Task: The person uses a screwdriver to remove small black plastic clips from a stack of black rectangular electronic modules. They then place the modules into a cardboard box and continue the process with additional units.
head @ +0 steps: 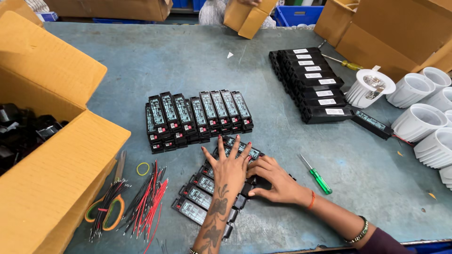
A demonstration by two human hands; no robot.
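Black driver modules point(197, 197), white-labelled stack point(313, 82), cardboard box point(52, 155)

The LED driver boxes point(214, 188) under the left hand point(229, 169) and right hand point(273, 181) are matt black plastic with glossy printed paper labels; the upright row of drivers point(197, 117) looks the same. The worktable point(155, 61) has a worn, scuffed grey-blue sheet surface, dull and stained. The cardboard box point(52, 141) is rough brown corrugated paperboard. The downlight housings point(419, 122) are smooth white, ribbed, with a faint sheen. The screwdriver point(317, 176) has a translucent green plastic handle and a bright metal shaft. The wire bundles point(148, 202) wear glossy red and black plastic insulation.
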